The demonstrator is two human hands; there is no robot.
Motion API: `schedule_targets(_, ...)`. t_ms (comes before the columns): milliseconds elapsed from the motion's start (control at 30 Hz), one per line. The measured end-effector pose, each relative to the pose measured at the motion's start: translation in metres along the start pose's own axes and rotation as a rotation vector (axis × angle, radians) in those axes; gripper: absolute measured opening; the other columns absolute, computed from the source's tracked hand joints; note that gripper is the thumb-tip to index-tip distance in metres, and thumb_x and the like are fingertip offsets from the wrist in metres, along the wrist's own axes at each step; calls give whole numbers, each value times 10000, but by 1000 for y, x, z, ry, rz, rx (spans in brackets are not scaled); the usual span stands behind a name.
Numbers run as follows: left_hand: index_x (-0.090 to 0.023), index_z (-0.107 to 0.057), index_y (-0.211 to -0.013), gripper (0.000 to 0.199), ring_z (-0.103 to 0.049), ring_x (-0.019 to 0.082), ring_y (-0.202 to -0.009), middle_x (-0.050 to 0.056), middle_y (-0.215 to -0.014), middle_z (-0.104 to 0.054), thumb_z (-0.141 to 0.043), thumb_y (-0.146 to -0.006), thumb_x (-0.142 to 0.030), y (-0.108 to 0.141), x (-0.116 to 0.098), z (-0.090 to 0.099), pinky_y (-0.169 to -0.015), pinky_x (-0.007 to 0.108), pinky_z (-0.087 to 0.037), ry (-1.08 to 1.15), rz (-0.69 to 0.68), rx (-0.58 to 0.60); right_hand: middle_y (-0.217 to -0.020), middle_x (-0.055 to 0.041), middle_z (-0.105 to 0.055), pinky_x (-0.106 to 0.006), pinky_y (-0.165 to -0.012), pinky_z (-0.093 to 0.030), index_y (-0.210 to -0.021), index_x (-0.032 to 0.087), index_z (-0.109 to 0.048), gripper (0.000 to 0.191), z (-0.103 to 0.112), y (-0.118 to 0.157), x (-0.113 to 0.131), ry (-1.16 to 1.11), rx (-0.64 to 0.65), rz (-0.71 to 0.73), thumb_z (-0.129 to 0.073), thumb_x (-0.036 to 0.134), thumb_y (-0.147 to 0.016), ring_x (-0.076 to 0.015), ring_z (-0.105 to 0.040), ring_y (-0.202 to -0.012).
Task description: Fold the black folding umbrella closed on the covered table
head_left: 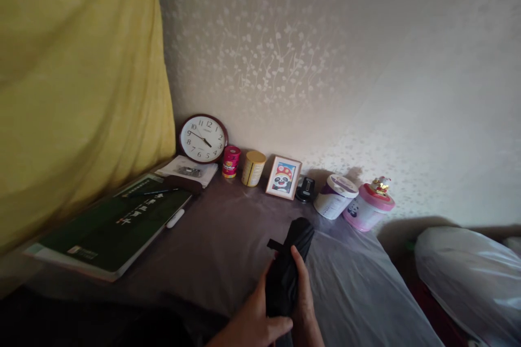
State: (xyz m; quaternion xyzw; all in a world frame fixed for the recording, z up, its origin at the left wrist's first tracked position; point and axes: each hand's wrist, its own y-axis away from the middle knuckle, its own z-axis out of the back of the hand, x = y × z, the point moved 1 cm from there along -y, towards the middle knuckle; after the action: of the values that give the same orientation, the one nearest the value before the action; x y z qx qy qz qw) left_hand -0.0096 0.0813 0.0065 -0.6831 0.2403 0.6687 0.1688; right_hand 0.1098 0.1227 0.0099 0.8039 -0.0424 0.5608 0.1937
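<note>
A black folded umbrella (pixel 288 274) is held tilted above the front part of the grey-covered table, with a short black strap sticking out on its left side. Around its lower left side is my left hand (pixel 256 309), the thumb lying across the bottom. My right hand (pixel 304 298) grips it from the right, fingers along its side. The lower end of the umbrella runs toward the bottom edge of the view, partly hidden by my hands.
Along the wall stand a clock (pixel 203 139), a red can (pixel 231 162), a yellow-lidded can (pixel 253 169), a framed panda picture (pixel 284 178), a black object (pixel 305 190) and two tubs (pixel 336 198). A green book (pixel 118 222) and white marker (pixel 175 218) lie left.
</note>
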Motion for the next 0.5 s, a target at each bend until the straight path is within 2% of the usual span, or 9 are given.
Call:
schedule_targets(67,-234,-54,-1413,869,-620,186,-842,115,-1208,-534,-547,-700,-178,0,0,-2,-752,324,-497,-98,-44,-86,-666,-66,-677,-318,-583,-512,-847,75,-659,543,-1,-1,1,13,19,-3,-661,567,-615,-211,-633,-600)
schedule_targets(133,-212,-177,-1402,821,-554,235,-1041,139,-1335,-425,-548,-674,-129,0,5,-3,-911,354,-418,-318,-74,-226,-720,-64,-693,-313,-626,-516,-908,81,-650,536,-2,-3,1,52,-6,35,-690,527,-613,-217,-646,-656)
schedule_targets(200,-209,-216,-1395,777,-522,266,-1107,158,-1389,-350,-497,-682,-84,-1,13,-3,-945,380,-386,-490,-27,-298,-785,-49,-703,-297,-676,-514,-976,106,-636,528,-3,-5,-1,94,-36,78,-720,475,-607,-218,-653,-738)
schedule_targets(267,-224,-159,-1409,799,-492,271,-1154,154,-1416,-312,-464,-688,-65,-2,18,-1,-945,382,-390,-546,-15,-307,-824,-33,-705,-285,-694,-512,-1023,131,-623,532,-4,-6,-3,98,-51,93,-726,453,-611,-220,-652,-790)
schedule_targets(367,-196,-37,-1419,894,-302,244,-1305,126,-1465,-228,-535,-679,-129,-6,19,3,-1043,375,-296,-467,-131,-308,-802,-37,-701,-295,-685,-518,-1032,114,-615,548,-4,-5,-7,99,-55,61,-698,481,-634,-231,-654,-783)
schedule_targets(433,-147,-50,-1414,872,-232,217,-1336,133,-1469,-218,-548,-700,-190,-9,18,6,-1083,365,-236,-418,-160,-294,-807,-48,-699,-308,-697,-518,-1039,98,-607,566,-3,-4,-7,135,-58,43,-674,504,-651,-240,-654,-793)
schedule_targets(500,-127,-93,-1408,795,-256,200,-1327,139,-1456,-250,-508,-732,-192,-11,18,8,-1086,355,-236,-459,-145,-283,-879,-58,-695,-316,-739,-511,-1068,106,-590,569,-1,-5,-6,200,-43,62,-650,512,-674,-246,-643,-858)
